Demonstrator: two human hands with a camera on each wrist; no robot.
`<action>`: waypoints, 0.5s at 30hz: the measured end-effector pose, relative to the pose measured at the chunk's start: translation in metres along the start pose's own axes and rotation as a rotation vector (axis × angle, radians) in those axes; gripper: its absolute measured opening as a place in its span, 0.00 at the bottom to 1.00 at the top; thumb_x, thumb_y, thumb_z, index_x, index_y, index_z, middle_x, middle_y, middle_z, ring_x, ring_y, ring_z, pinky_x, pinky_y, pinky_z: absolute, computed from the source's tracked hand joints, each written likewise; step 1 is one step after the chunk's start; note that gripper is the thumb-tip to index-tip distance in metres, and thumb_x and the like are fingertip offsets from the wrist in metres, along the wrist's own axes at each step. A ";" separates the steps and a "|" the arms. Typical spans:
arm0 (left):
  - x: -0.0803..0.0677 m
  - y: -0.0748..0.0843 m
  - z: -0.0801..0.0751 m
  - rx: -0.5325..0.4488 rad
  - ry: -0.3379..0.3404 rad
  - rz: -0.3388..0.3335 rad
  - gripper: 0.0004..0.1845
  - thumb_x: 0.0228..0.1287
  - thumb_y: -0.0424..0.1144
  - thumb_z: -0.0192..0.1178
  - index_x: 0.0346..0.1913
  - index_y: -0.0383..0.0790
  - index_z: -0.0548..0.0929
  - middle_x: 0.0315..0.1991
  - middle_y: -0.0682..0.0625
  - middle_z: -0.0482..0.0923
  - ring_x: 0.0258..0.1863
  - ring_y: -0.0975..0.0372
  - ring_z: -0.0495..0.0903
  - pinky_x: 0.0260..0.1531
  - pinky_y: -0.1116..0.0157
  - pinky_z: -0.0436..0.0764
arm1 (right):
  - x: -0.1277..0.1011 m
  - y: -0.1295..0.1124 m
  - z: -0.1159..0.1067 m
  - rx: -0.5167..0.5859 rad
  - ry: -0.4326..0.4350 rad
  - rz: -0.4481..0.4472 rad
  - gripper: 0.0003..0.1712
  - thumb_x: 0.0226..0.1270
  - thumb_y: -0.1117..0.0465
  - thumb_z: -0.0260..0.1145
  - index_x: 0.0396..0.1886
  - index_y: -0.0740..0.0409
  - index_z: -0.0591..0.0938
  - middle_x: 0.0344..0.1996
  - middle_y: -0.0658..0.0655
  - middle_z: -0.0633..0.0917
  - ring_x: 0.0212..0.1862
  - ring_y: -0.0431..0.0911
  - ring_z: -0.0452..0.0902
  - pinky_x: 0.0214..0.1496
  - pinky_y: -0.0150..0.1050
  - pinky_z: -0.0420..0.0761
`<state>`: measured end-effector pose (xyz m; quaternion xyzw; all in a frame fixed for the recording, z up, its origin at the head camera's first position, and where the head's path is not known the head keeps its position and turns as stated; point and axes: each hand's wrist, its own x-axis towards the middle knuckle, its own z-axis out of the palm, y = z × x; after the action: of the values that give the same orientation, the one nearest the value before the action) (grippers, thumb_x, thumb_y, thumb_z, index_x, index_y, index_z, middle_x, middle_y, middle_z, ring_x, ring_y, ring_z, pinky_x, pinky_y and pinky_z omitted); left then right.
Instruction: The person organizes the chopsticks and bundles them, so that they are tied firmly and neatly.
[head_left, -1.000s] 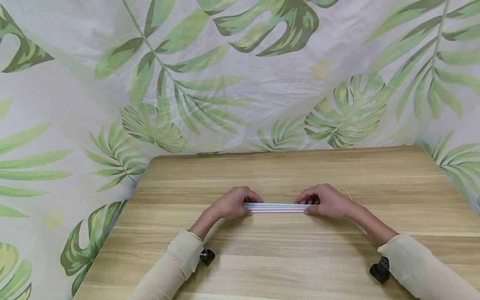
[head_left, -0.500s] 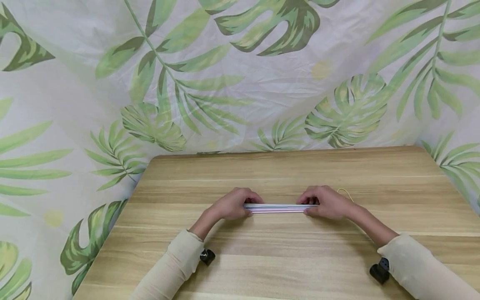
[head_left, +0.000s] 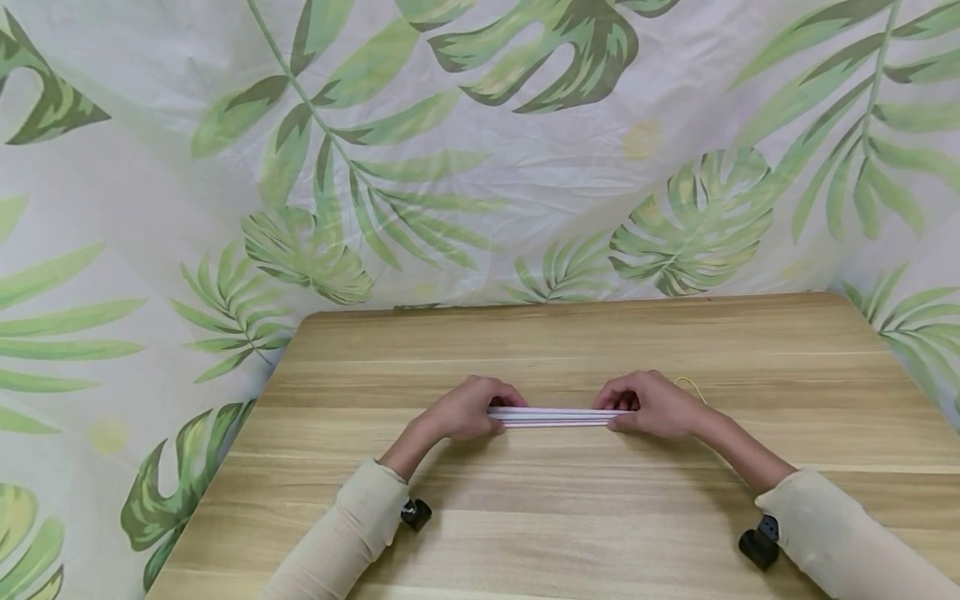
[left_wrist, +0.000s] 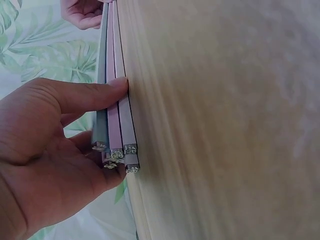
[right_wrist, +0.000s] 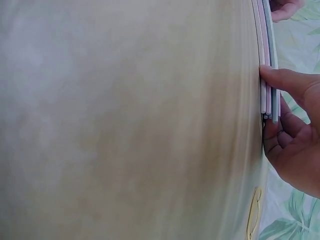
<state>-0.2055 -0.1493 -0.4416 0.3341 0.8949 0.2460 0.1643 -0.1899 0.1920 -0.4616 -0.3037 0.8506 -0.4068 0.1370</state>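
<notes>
Pink, grey & pale sticks (head_left: pixel 555 417), head view: bundle spans btwn L hand (head_left: pixel 480 406) & R hand (head_left: pixel 654 404), each pinching one end, nr mid counter (head_left: pixel 525 533); contact w/ counter can't tell. L wrist: thumb across bundle, patterned ends bit staggered. R wrist: same pinch, ends nearly flush, greenish stick (right_wrist: pixel 275 107) slightly past; yellow loop (right_wrist: pixel 254 212) nearby. Step prob. squaring up bundle; next move likely needs steady grip, L ends evened.

Here we are, what looks like a makeshift filming corner: wrinkled leaf-print cloth (head_left: pixel 555 208) screening back and sides, wood-grain bench (head_left: pixel 555 517) right up beside it, black camera (head_left: pixel 759 547) at each sleeve (head_left: pixel 847 521)!
</notes>
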 end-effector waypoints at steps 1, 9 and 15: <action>0.000 0.000 0.000 0.002 0.000 -0.001 0.21 0.61 0.22 0.72 0.55 0.42 0.91 0.49 0.51 0.91 0.47 0.63 0.84 0.53 0.60 0.83 | 0.000 0.000 0.000 0.003 -0.002 -0.001 0.09 0.67 0.67 0.77 0.44 0.51 0.91 0.31 0.48 0.88 0.33 0.36 0.77 0.37 0.31 0.78; 0.001 0.002 0.000 0.024 0.000 -0.006 0.21 0.61 0.23 0.71 0.56 0.41 0.90 0.48 0.51 0.90 0.45 0.63 0.83 0.51 0.61 0.82 | 0.000 -0.004 -0.001 -0.051 0.000 -0.010 0.08 0.68 0.66 0.77 0.44 0.52 0.92 0.32 0.46 0.89 0.33 0.35 0.77 0.37 0.31 0.77; 0.000 0.004 0.001 0.017 0.002 -0.015 0.20 0.60 0.22 0.71 0.54 0.43 0.91 0.46 0.53 0.91 0.44 0.64 0.83 0.51 0.61 0.83 | 0.000 -0.005 0.000 -0.074 -0.018 -0.010 0.06 0.68 0.66 0.76 0.41 0.52 0.92 0.31 0.45 0.88 0.32 0.34 0.76 0.35 0.31 0.77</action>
<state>-0.2024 -0.1463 -0.4399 0.3285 0.8996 0.2373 0.1625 -0.1877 0.1896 -0.4575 -0.3163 0.8623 -0.3729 0.1315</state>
